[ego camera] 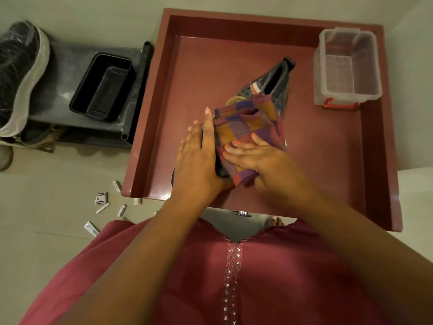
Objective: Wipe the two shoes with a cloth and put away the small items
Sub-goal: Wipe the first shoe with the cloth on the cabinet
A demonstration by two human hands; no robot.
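Near the tabletop's (379, 160) front edge, the left hand (199, 158), fingers straight, is steadying the shoe (278, 78) while the right hand (260, 158) is pressing the cloth (243, 127) flat onto it. Uneven pressure could be letting the shoe slide off the edge.

A dark shoe (278, 77) lies on the maroon desk (328, 148), half covered by a checked purple-and-orange cloth (246, 127). A second dark shoe (18, 73) stands on a shelf (63, 59). Small items (103, 205) lie scattered on the floor (46, 207).
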